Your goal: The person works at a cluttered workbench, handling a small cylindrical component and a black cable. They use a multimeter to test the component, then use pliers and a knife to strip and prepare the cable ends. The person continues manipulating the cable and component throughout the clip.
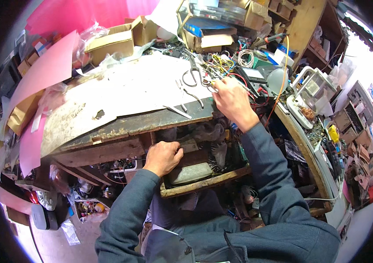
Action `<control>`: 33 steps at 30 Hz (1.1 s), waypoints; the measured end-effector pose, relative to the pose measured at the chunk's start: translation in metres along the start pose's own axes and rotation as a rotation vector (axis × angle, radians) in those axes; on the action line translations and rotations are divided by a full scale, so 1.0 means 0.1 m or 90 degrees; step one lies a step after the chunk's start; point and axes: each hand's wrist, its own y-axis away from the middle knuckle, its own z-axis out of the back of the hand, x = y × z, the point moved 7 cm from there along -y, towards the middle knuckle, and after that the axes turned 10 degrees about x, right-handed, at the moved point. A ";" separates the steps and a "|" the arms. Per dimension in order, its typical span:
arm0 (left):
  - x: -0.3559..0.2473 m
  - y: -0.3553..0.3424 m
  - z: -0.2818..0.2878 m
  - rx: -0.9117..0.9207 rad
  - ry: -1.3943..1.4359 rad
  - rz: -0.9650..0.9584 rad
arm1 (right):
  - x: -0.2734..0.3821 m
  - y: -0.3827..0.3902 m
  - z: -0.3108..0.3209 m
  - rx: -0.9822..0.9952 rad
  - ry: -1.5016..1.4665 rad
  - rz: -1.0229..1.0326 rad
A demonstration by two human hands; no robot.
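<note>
My right hand [233, 100] reaches over the right part of the workbench, its fingers curled together beside a pair of scissors [192, 74] and a cluster of small tools. What those fingers hold, if anything, is hidden. To their left, pliers [183, 97] lie on the white sheet [138, 83] with the handles spread toward me. Down at the left side of an open wooden drawer [208, 183], my left hand [163, 158] is closed, knuckles up; its grip is hidden from above. A pale flat block-like object [190, 173] and crumpled clear plastic [208, 131] lie in the drawer.
Tangled wires [223, 63], a meter [254, 75] and a soldering iron [275, 38] with an orange cord crowd the right side. Cardboard boxes [109, 44] stand at the back. Pink sheeting [42, 83] hangs over the left edge. A parts bin [92, 209] sits low at left.
</note>
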 end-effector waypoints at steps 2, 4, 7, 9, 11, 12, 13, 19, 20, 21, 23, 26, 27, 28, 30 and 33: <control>0.03 0.02 0.02 0.011 0.002 0.020 | -0.11 -0.22 -0.25 0.013 0.053 -0.029; 0.02 0.01 0.02 0.020 0.005 0.025 | -0.20 -0.32 -0.44 0.041 0.099 -0.064; 0.01 0.03 0.04 0.023 0.011 0.025 | -0.24 -0.41 -0.51 0.011 0.077 -0.064; 0.01 0.04 0.05 0.023 0.006 0.029 | -0.23 -0.44 -0.51 0.013 0.077 -0.059; 0.03 0.03 0.05 0.022 0.014 0.030 | -0.22 -0.46 -0.47 0.017 0.091 -0.068; 0.03 0.03 0.03 0.022 0.024 0.030 | -0.21 -0.46 -0.45 0.020 0.098 -0.074; 0.04 0.02 0.03 0.022 0.034 0.029 | -0.21 -0.49 -0.46 0.017 0.107 -0.082; -0.01 0.01 0.08 0.006 0.031 0.016 | 0.01 -0.59 -0.54 0.075 0.060 -0.033; 0.02 0.03 0.06 0.008 0.035 0.022 | 0.08 -0.59 -0.56 0.084 0.050 -0.011; 0.03 0.04 0.05 0.010 0.040 0.023 | 0.10 -0.60 -0.61 0.106 0.067 0.003; 0.03 0.02 0.05 -0.004 0.037 0.013 | 0.10 -0.64 -0.71 0.101 0.083 0.023; 0.05 0.05 0.05 -0.029 0.032 -0.001 | 0.10 -0.67 -0.70 0.146 0.083 0.022; 0.05 0.05 0.05 -0.032 0.038 -0.004 | 0.09 -0.68 -0.71 0.134 0.088 0.021; 0.04 0.04 0.06 -0.034 0.044 -0.007 | 0.05 -0.68 -0.72 0.134 0.101 0.009; 0.03 0.03 0.05 -0.031 0.039 -0.008 | -0.03 -0.65 -0.72 0.135 0.124 -0.014; 0.04 0.04 0.05 -0.029 0.052 -0.002 | -0.02 -0.62 -0.72 0.128 0.121 -0.025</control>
